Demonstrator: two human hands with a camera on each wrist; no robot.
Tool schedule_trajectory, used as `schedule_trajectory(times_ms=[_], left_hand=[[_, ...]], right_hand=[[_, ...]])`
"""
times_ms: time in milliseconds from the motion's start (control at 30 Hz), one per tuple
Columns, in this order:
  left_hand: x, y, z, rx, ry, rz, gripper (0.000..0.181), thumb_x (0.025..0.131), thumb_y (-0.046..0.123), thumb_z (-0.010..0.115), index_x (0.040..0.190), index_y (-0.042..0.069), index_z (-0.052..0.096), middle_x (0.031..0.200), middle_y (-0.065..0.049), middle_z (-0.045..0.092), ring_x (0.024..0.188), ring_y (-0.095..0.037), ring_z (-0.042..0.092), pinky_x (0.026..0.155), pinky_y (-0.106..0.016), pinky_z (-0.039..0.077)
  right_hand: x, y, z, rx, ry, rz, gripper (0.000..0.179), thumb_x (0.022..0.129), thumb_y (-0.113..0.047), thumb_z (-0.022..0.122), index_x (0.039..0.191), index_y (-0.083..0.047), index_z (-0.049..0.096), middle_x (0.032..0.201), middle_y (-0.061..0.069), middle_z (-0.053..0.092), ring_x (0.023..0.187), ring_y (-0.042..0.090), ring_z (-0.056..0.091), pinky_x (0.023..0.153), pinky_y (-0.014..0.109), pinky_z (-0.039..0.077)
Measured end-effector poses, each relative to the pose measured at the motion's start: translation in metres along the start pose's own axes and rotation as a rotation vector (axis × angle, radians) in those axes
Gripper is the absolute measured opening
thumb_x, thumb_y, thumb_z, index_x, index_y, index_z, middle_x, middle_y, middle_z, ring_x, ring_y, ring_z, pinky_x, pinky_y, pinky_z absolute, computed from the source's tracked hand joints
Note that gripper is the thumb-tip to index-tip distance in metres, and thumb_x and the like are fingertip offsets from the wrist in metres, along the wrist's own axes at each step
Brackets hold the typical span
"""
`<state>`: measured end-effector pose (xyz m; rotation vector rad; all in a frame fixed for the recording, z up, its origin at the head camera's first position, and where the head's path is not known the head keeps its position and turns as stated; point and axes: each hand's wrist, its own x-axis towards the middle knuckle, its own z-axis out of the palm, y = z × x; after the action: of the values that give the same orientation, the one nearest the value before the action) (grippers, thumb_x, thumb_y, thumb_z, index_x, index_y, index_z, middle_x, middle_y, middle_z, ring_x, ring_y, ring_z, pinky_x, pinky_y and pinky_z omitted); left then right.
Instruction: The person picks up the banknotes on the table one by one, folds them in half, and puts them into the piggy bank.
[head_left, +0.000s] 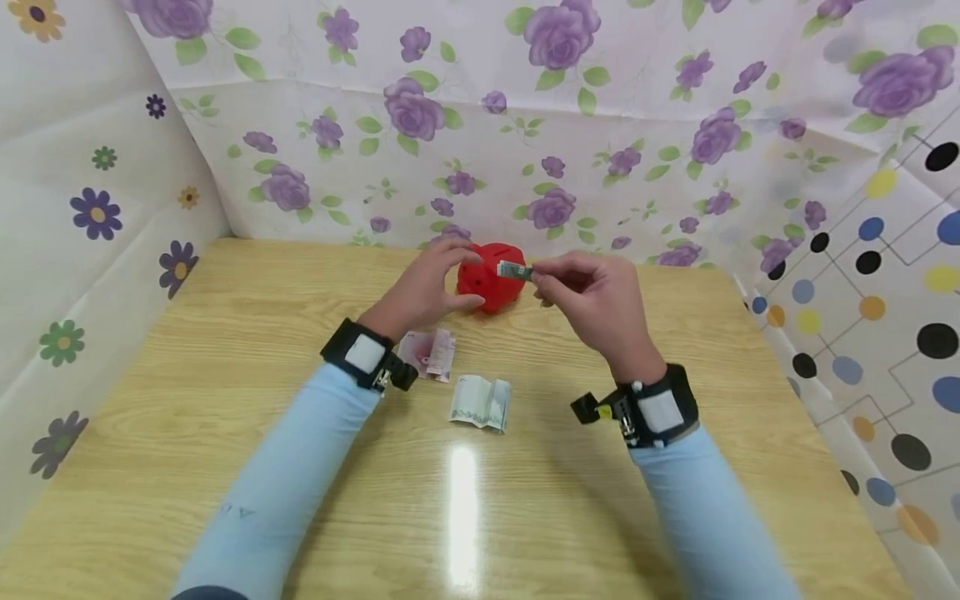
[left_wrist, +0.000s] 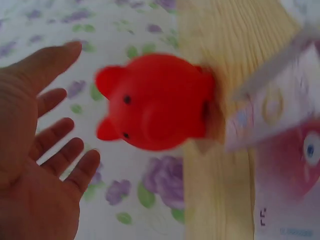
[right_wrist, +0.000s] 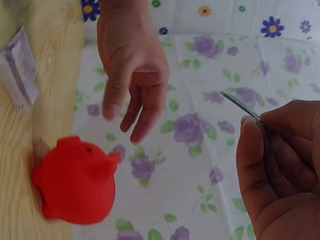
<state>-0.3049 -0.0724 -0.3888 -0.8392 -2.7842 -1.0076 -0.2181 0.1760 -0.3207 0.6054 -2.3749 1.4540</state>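
Note:
A red piggy bank (head_left: 495, 292) stands on the wooden table near its back edge. Beside it, my left hand (head_left: 429, 287) has its thumb and fingers spread; in the right wrist view a gap separates this hand (right_wrist: 134, 62) from the piggy bank (right_wrist: 77, 185). My right hand (head_left: 597, 302) pinches a narrow folded banknote (head_left: 513, 270) between thumb and fingers. The note (right_wrist: 244, 108) appears edge-on in the right wrist view, held away from the piggy bank. Nothing lies in the left palm, as the left wrist view shows.
A creased pink banknote (head_left: 426, 353) lies on the table close to my left wrist. Nearer to me is a creased greenish banknote (head_left: 480, 403). Flower-printed cloth (head_left: 465, 125) rises behind the table, with patterned sheets at both sides.

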Motion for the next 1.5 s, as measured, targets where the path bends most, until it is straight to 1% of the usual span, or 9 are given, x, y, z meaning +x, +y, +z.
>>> schedule_trajectory(times_ms=[100,200,367,500,600,700,1000,1367,1500], left_hand=[[0.019,-0.015,0.002,0.025,-0.072,-0.038,0.069,0.089,0.032,0.081,0.148,0.013,0.051,0.164,-0.009,0.035,0.153,-0.031,0.029,0.122,-0.05,0.034],[0.032,-0.027,0.003,-0.009,-0.116,-0.084,0.083,0.087,0.03,0.082,0.157,0.017,0.039,0.168,-0.009,0.027,0.154,-0.032,0.026,0.122,-0.054,0.033],[0.052,-0.034,0.009,-0.06,-0.169,-0.123,0.101,0.081,0.034,0.087,0.162,0.024,0.027,0.172,-0.005,0.019,0.155,-0.033,0.024,0.12,-0.056,0.036],[0.066,-0.036,0.013,-0.102,-0.215,-0.133,0.107,0.078,0.034,0.09,0.163,0.03,0.025,0.167,-0.004,0.03,0.148,-0.032,0.034,0.114,-0.053,0.045],[0.067,-0.037,0.013,-0.124,-0.239,-0.153,0.102,0.076,0.03,0.091,0.16,0.03,0.034,0.158,-0.004,0.042,0.139,-0.031,0.042,0.107,-0.051,0.052],[0.067,-0.037,0.014,-0.126,-0.24,-0.187,0.098,0.074,0.03,0.093,0.156,0.027,0.04,0.151,-0.004,0.047,0.135,-0.031,0.044,0.101,-0.05,0.055],[0.064,-0.034,0.028,-0.293,-0.157,-0.289,0.087,0.073,0.03,0.094,0.142,0.024,0.041,0.143,-0.003,0.049,0.131,-0.03,0.046,0.098,-0.048,0.057],[0.052,-0.018,0.047,-0.27,-0.02,-0.265,0.088,0.072,0.03,0.095,0.139,0.017,0.038,0.137,-0.006,0.053,0.127,-0.029,0.051,0.094,-0.047,0.059],[0.046,-0.013,0.054,-0.249,0.051,-0.265,0.089,0.071,0.032,0.095,0.138,0.016,0.039,0.137,-0.006,0.054,0.126,-0.028,0.052,0.095,-0.046,0.059]], right_hand=[[0.022,0.003,-0.002,-0.097,-0.057,0.014,0.014,0.094,-0.017,0.076,0.104,-0.009,0.081,0.089,0.011,0.078,0.071,0.021,0.072,0.065,0.024,0.058],[0.047,0.006,-0.003,-0.183,-0.128,0.018,0.013,0.094,-0.017,0.074,0.103,-0.009,0.081,0.087,0.008,0.077,0.069,0.019,0.071,0.064,0.026,0.058],[0.083,0.01,-0.007,-0.266,-0.234,0.032,0.012,0.094,-0.012,0.071,0.1,-0.008,0.081,0.087,0.006,0.075,0.068,0.018,0.069,0.065,0.027,0.059],[0.1,0.012,-0.01,-0.307,-0.304,0.053,0.011,0.094,-0.012,0.071,0.098,-0.008,0.081,0.086,0.007,0.075,0.068,0.019,0.069,0.065,0.028,0.059],[0.11,0.015,-0.01,-0.324,-0.355,0.068,0.011,0.093,-0.011,0.071,0.098,-0.008,0.081,0.087,0.008,0.076,0.069,0.02,0.069,0.066,0.028,0.06],[0.117,0.019,-0.01,-0.342,-0.394,0.09,0.011,0.093,-0.01,0.071,0.098,-0.006,0.08,0.09,0.01,0.077,0.07,0.021,0.07,0.067,0.027,0.06],[0.134,0.022,-0.012,-0.404,-0.415,0.128,0.011,0.094,-0.01,0.07,0.096,-0.007,0.08,0.088,0.008,0.076,0.07,0.02,0.071,0.068,0.027,0.061],[0.14,0.02,0.0,-0.439,-0.45,0.133,0.012,0.092,-0.009,0.069,0.087,-0.004,0.079,0.08,0.009,0.073,0.065,0.023,0.071,0.064,0.029,0.062],[0.141,0.02,0.007,-0.477,-0.471,0.13,0.013,0.091,-0.01,0.069,0.083,-0.006,0.078,0.078,0.009,0.073,0.064,0.022,0.07,0.063,0.029,0.061]])
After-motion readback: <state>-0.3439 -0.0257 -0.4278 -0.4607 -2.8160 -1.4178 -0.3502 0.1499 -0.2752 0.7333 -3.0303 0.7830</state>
